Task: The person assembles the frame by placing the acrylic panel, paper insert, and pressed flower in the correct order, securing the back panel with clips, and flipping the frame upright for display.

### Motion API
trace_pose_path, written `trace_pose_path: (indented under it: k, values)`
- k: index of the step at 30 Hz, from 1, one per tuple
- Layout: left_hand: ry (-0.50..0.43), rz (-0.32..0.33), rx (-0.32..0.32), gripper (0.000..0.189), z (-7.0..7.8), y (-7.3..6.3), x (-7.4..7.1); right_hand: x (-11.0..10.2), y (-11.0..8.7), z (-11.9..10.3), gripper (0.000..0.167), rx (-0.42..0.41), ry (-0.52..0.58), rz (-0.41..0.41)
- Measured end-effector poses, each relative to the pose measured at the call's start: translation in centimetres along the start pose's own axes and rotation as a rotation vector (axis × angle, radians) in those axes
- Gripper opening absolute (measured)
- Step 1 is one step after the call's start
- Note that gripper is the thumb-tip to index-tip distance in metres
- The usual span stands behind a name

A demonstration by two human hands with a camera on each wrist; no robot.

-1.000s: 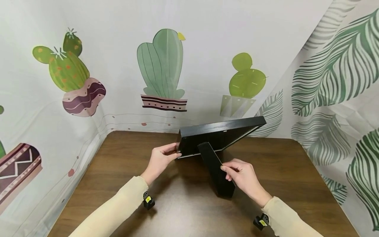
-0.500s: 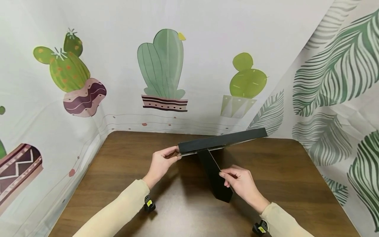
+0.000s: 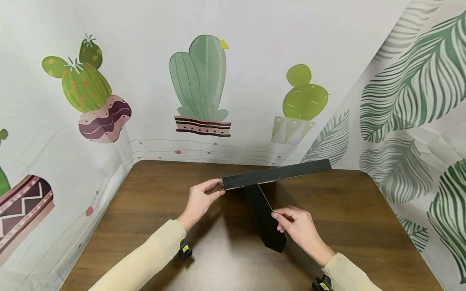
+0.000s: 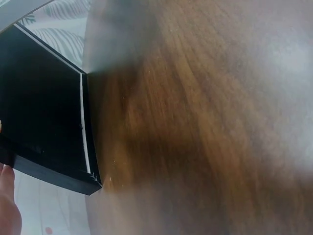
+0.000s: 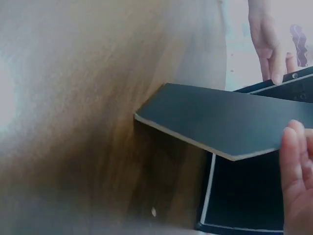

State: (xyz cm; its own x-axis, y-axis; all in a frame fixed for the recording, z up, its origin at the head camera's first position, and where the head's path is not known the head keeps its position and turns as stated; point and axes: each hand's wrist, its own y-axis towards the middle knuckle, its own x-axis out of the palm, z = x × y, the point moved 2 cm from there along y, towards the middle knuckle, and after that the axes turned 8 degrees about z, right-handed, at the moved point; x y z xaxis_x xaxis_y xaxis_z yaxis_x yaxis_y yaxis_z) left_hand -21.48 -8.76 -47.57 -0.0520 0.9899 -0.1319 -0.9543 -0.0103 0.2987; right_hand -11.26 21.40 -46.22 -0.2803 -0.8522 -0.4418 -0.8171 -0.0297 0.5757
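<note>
A black picture frame stands on the table with its back towards me, leaning so that mostly its upper edge shows in the head view. My left hand pinches the frame's left side between thumb and fingers. From the frame's back a black stand leg slants down towards me. My right hand pinches this leg along its right edge. In the right wrist view the leg's pointed end juts past the fingers. The left wrist view shows the dark back with a pale line inside its rim. The frame's front is hidden.
The brown wooden table has rounded far corners. Behind it hangs a white cloth printed with cacti, with a leaf-patterned cloth at the right. Small black cameras sit on both wrists.
The frame's upper edge has dropped in the head view, hiding the back that showed before. The leg's lower end has come slightly nearer to me. Both hands keep their grips.
</note>
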Motion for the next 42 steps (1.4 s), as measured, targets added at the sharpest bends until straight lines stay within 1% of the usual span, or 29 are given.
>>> trace_pose_path:
  k: [2,4,6,7,10,12,14,16,19,22,25,28,31,35,38,42]
  values:
    - [-0.007,-0.013,0.012,0.033,0.1,0.1,0.0,-0.6,0.3,-0.1,0.020,-0.096,-0.038,0.006]
    - [-0.012,-0.021,0.023,0.034,0.1,0.1,0.0,-1.5,0.7,-0.3,0.025,-0.188,-0.074,0.029]
    - [-0.012,-0.025,0.028,0.035,0.2,0.1,0.0,-2.8,1.3,-0.4,0.027,-0.235,-0.101,0.063]
    - [-0.009,-0.027,0.028,0.035,0.1,0.1,0.0,-3.5,1.7,-0.5,0.027,-0.241,-0.110,0.087]
    - [0.003,-0.048,0.023,0.037,0.0,0.1,-0.1,-5.9,2.6,-0.8,0.024,-0.207,-0.144,0.174]
    - [0.019,-0.072,0.028,0.037,-0.1,0.1,-0.2,-7.4,3.2,-1.1,0.022,-0.185,-0.168,0.258]
    - [0.055,-0.099,0.050,0.039,-0.3,0.2,-0.4,-8.8,3.8,-1.5,0.022,-0.181,-0.187,0.343]
    - [0.110,-0.127,0.083,0.041,-0.5,0.4,-0.7,-9.8,4.5,-2.2,0.028,-0.206,-0.205,0.420]
    - [0.216,-0.167,0.128,0.044,-1.3,0.9,-1.2,-10.8,5.4,-4.0,0.035,-0.296,-0.220,0.486]
    - [0.312,-0.213,0.129,0.045,-2.3,1.5,-1.5,-10.9,5.9,-5.7,0.036,-0.421,-0.233,0.526]
    - [0.375,-0.252,0.115,0.047,-3.4,2.2,-1.5,-10.6,6.1,-6.4,0.034,-0.515,-0.248,0.545]
    - [0.398,-0.286,0.118,0.046,-4.1,2.7,-1.3,-10.5,6.2,-6.6,0.035,-0.553,-0.268,0.536]
    - [0.418,-0.306,0.122,0.042,-4.6,3.1,-1.0,-10.5,6.2,-6.7,0.036,-0.561,-0.275,0.512]
    - [0.465,-0.293,0.099,0.037,-5.0,3.5,-1.1,-10.7,6.3,-6.8,0.036,-0.562,-0.303,0.486]
    - [0.490,-0.297,0.088,0.037,-5.2,3.5,-1.3,-10.9,6.5,-6.6,0.038,-0.557,-0.365,0.463]
    - [0.501,-0.302,0.078,0.034,-5.2,3.2,-1.5,-11.4,6.7,-5.9,0.041,-0.542,-0.448,0.430]
